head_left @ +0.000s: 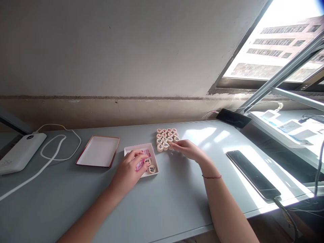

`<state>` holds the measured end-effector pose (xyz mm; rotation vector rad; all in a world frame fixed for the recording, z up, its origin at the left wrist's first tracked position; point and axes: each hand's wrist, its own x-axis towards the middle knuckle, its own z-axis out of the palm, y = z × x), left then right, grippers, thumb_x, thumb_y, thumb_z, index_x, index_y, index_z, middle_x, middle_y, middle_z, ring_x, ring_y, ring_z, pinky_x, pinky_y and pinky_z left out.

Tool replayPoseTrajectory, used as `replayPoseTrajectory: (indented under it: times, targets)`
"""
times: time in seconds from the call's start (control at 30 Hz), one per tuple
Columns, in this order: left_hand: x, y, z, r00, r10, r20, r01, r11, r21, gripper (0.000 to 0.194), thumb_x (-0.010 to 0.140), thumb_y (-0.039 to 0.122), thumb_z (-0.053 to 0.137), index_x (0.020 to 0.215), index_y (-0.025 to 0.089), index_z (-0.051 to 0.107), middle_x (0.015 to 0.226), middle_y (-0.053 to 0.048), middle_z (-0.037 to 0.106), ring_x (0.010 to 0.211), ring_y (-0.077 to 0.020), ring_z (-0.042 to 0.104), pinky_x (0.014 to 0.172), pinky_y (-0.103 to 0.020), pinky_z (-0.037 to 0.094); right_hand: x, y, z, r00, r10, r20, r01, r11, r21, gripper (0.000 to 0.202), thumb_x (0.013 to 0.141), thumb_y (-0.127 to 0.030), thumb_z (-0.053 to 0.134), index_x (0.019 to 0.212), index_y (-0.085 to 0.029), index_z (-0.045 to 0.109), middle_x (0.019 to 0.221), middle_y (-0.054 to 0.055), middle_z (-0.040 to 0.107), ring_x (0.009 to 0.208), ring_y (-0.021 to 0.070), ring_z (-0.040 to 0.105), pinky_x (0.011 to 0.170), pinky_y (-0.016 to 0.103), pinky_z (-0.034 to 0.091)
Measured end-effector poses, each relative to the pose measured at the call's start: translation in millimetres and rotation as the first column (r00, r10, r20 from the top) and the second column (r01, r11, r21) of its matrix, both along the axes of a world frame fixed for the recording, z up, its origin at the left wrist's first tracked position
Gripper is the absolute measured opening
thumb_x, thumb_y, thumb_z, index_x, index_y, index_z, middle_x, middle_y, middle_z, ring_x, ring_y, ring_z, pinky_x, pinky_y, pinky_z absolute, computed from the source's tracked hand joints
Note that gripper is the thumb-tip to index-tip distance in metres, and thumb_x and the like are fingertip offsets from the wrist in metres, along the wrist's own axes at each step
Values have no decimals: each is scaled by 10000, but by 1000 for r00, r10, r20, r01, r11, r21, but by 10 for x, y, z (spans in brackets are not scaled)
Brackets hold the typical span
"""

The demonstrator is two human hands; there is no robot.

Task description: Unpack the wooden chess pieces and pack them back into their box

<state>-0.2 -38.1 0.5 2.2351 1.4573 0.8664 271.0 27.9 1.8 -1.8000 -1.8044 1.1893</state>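
Note:
Round Chinese chess pieces [164, 139] with red and black characters are packed together in several rows on the grey desk. At the near right corner of this block, my right hand [188, 149] has its thumb and fingers closed on one piece, partly hidden by the fingertips. My left hand [131, 167] reaches into a shallow white box [156, 162], pinching another piece [147, 161] between thumb and fingers. A black-lettered piece [152, 169] lies in the box's near right corner, above a folded sheet with red lines [151, 153].
A box lid [98, 151] lies inside-up to the left. Farther left are a white power bank [22, 152] and a looped white cable [57, 148]. On the right lie a phone [253, 173] with a cable and another dark phone [233, 118] near the metal frame.

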Motion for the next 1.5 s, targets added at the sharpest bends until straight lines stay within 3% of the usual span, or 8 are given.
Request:
replayPoseTrajectory:
  times: [0.2, 0.33, 0.5, 0.67, 0.8, 0.93, 1.2, 1.5]
  targets:
    - [-38, 37, -87, 989, 7, -145, 6, 996, 83, 242, 869, 150, 454, 979, 226, 657, 1018, -37, 664, 942, -204, 624, 816, -345, 481, -14, -18, 3, 999, -8, 52, 8, 1000, 8, 498, 768, -649, 516, 591, -199, 395, 539, -53, 314, 497, 84, 265, 462, 243, 190]
    - [-21, 35, -145, 974, -37, -222, 55, 996, 73, 257, 847, 133, 477, 1010, 243, 643, 1035, -26, 686, 980, -221, 613, 824, -364, 451, -55, -54, 32, 985, 38, 168, -54, 994, 92, 343, 740, -469, 586, 621, -200, 410, 621, -29, 449, 558, 100, 351, 482, 231, 250]
    - [45, 47, -125, 965, -96, -243, 104, 994, 21, 226, 854, 202, 549, 1062, 241, 626, 1078, -24, 701, 1000, -226, 614, 889, -388, 438, -93, -97, 76, 962, 39, 271, -61, 995, 75, 365, 755, -378, 548, 567, -200, 291, 549, -43, 347, 514, 88, 262, 463, 242, 202]
    - [51, 82, -103, 957, -142, -253, 144, 989, -9, 226, 880, 176, 547, 1084, 247, 613, 1065, -15, 709, 996, -222, 638, 874, -394, 460, -291, -206, 214, 972, 208, 107, -223, 963, 154, 366, 823, -411, 522, 597, -199, 326, 582, -41, 365, 526, 85, 267, 469, 238, 216]
    - [46, 62, -79, 985, -112, -128, 133, 978, 162, 294, 912, 189, 531, 1200, 247, 533, 1124, -39, 673, 1030, -207, 629, 873, -367, 476, -612, -330, 294, 918, 380, -112, -359, 918, 166, 298, 882, -469, 485, 811, -191, 566, 759, 3, 573, 586, 95, 420, 509, 225, 320]
    - [73, 11, -10, 992, -123, -32, 127, 947, 295, 316, 935, 243, 514, 1250, 254, 489, 1131, -44, 661, 1043, -197, 621, 896, -345, 486, -687, -349, 312, 866, 435, -245, -405, 899, 165, 357, 902, -507, 460, 850, -180, 595, 760, 11, 583, 628, 103, 469, 540, 217, 362]
    - [107, -74, 4, 958, -158, -239, 180, 981, 72, 366, 883, 440, 560, 1169, 215, 601, 1138, -84, 639, 1040, -267, 574, 853, -413, 484, 92, -61, 151, 999, 9, 44, -8, 1000, -25, 354, 826, -485, 518, 673, -167, 535, 644, 5, 512, 568, 106, 441, 486, 225, 313]
    - [131, -96, -44, 934, -169, -316, 161, 986, -51, 166, 883, 328, 564, 1001, 235, 635, 1133, -51, 641, 1038, -250, 546, 844, -391, 425, 208, -22, 56, 999, -45, 7, 46, 992, -114, 367, 762, -497, 576, 616, -167, 509, 624, -2, 481, 551, 99, 417, 482, 228, 299]
